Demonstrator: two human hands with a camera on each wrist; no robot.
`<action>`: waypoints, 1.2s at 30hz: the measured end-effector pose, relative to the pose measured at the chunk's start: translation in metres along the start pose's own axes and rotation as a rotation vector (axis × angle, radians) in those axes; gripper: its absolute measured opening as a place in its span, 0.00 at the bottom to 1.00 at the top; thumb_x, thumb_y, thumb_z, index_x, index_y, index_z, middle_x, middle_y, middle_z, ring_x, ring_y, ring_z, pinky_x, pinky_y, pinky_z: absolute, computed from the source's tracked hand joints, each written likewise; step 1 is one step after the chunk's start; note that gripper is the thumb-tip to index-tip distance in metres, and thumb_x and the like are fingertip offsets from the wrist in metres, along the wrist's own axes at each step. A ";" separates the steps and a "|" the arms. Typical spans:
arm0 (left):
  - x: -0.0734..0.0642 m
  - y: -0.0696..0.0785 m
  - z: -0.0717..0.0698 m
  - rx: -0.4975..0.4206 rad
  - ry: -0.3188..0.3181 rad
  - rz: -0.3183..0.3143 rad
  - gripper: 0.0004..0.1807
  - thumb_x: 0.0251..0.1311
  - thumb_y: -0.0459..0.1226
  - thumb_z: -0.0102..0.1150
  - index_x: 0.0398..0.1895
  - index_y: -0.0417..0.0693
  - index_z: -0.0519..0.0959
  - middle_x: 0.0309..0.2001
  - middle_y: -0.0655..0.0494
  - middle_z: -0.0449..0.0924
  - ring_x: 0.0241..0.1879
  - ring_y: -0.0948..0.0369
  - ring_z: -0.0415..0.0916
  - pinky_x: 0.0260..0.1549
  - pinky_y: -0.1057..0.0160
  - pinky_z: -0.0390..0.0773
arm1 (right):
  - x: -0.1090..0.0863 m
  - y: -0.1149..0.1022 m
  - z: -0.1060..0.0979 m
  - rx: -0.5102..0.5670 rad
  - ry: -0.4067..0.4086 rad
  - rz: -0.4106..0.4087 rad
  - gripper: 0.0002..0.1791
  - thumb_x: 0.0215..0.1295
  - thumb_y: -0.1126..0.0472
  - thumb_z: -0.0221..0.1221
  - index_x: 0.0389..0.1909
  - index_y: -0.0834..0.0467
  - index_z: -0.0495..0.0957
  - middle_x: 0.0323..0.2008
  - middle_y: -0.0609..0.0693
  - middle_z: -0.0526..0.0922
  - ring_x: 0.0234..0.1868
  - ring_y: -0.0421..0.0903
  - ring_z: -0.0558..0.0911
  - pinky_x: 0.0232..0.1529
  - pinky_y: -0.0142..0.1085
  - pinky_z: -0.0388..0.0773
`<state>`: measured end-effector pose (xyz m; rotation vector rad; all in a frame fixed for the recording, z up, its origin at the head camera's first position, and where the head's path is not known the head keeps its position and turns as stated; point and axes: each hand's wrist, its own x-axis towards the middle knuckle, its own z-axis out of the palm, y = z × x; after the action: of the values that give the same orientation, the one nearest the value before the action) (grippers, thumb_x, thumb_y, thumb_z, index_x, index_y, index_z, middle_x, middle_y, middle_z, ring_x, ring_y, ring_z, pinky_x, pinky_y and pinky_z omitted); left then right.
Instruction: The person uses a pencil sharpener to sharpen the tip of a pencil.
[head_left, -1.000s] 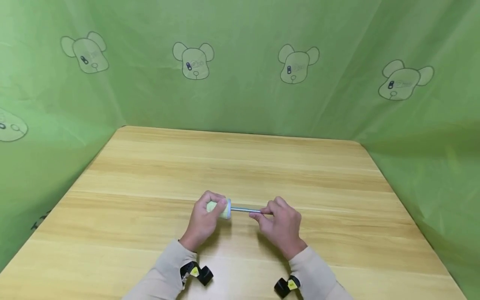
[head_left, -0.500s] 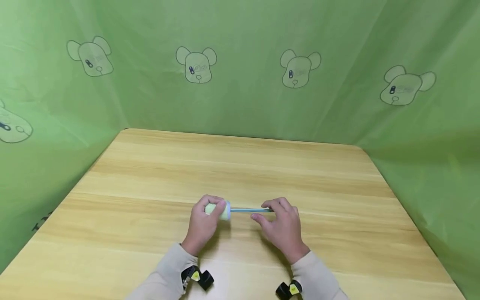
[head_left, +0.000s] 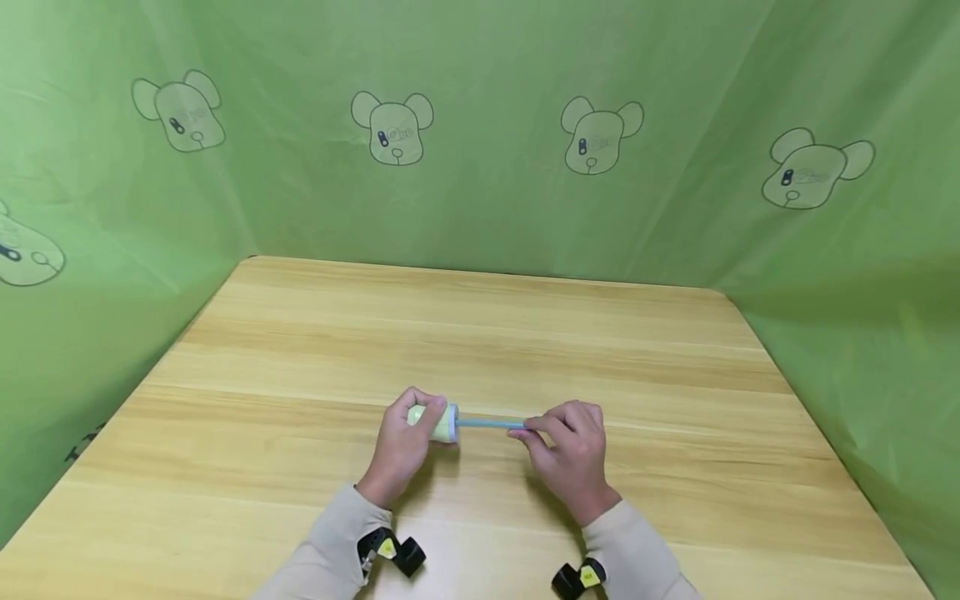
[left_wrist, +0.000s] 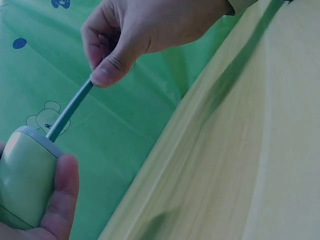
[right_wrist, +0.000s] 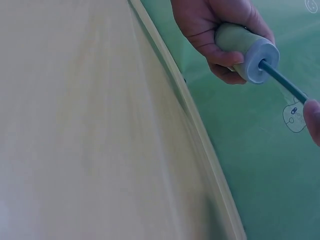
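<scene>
In the head view my left hand (head_left: 401, 446) grips a small pale green pencil sharpener (head_left: 446, 423), a rounded cylinder held on its side. Its pale blue end cap (right_wrist: 261, 61) faces right and has a round hole in the middle. A blue-green pencil (head_left: 487, 423) sticks out of that hole, its tip hidden inside. My right hand (head_left: 572, 454) pinches the pencil's other end between thumb and fingertips. In the left wrist view the right thumb lies along the pencil (left_wrist: 70, 111). Both hands are held above the table near its front.
A wood-grain table (head_left: 480, 333) with rounded far corners spreads beneath the hands. Green sheeting (head_left: 495, 208) printed with bear heads hangs behind it and along both sides. Each sleeved wrist carries a small black camera, the left one (head_left: 408, 557) and the right one (head_left: 567, 581).
Half a second ago the right thumb and fingers were spread around the pencil; now they pinch it again. The pencil's visible side has turned from silvery to blue. The left hand keeps its grip.
</scene>
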<state>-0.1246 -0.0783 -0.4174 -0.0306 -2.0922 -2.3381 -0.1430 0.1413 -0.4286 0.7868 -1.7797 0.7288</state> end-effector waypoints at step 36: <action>0.002 0.003 -0.003 -0.011 0.097 -0.073 0.15 0.68 0.38 0.56 0.34 0.31 0.71 0.35 0.38 0.77 0.24 0.55 0.78 0.22 0.54 0.84 | 0.006 -0.004 0.003 0.081 0.022 -0.081 0.18 0.61 0.53 0.66 0.20 0.63 0.83 0.22 0.52 0.75 0.21 0.47 0.71 0.23 0.33 0.69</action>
<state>-0.1266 -0.0819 -0.4151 0.1588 -2.0693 -2.3390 -0.1432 0.1358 -0.4238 0.8970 -1.6970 0.7569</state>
